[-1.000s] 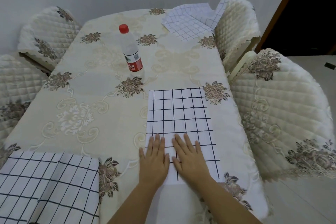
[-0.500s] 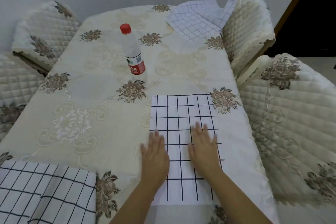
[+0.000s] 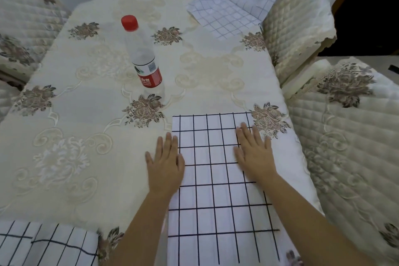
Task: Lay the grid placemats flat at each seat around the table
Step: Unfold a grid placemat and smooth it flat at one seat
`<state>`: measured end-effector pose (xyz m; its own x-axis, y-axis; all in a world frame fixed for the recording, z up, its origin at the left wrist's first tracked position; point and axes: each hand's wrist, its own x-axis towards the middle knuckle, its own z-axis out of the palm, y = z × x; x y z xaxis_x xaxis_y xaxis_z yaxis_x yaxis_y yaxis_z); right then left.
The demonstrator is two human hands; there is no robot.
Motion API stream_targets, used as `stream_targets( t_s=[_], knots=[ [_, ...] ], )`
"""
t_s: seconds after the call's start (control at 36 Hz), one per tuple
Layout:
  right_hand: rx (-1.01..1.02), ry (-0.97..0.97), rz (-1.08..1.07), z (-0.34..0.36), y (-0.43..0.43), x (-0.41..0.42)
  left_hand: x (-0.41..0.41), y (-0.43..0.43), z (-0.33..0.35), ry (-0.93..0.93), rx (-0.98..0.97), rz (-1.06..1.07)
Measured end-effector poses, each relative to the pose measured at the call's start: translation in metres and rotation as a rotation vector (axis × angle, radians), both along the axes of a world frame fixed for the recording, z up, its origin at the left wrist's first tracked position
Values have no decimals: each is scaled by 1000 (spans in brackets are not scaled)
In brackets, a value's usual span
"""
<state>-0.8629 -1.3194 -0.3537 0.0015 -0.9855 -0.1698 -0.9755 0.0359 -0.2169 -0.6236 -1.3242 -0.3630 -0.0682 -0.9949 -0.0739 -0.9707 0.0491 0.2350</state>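
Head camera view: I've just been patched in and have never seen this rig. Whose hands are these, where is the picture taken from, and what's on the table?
There is no machine here. A person's two bare hands do the work, and the single picture comes from a camera worn on their head, looking forward and down. The left hand and right hand lie flat, fingers straight, at the left and right edges of a grid placemat on the floral tablecloth. Neither holds anything. A second grid placemat shows at the near left. A third grid placemat lies at the far right, partly riding up a quilted chair. A red-capped water bottle stands upright mid-table.
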Motion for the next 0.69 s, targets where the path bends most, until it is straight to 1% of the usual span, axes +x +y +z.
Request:
stream_targets(
  t_s=[0.06,0.14,0.19,0.22,0.28,0.31,0.39,0.44,0.47,0.53,0.61,0.69],
  knots=[
    [1,26,-18,0,-6,-10,5,-9,0,8,-25,5],
    [22,-11,-72,5,-17,-9,5,-21,0,-4,-50,-13],
    [-29,-27,-125,11,-24,2,1,-29,2,23,-89,-10],
    [-67,-6,-118,13,-28,10,-3,-33,5,21,-99,-14],
    [-149,47,-60,14,-36,31,-15,-41,8,-30,-126,-84],
    [-149,55,-18,15,-39,43,-23,-45,11,-50,-116,-135],
    [-148,10,144,11,-42,73,-44,-53,14,-45,-40,-228],
    [-136,-13,200,4,-41,78,-45,-55,6,-20,25,-215],
    [-131,-16,201,0,-40,75,-42,-55,3,-11,13,-187],
    [-121,-10,164,-3,-41,64,-30,-56,2,-25,-15,-132],
    [-62,20,56,-3,-49,39,-8,-60,1,-60,30,-76],
    [-42,49,-83,-5,-50,7,11,-55,2,-9,-9,-40]
  ],
)
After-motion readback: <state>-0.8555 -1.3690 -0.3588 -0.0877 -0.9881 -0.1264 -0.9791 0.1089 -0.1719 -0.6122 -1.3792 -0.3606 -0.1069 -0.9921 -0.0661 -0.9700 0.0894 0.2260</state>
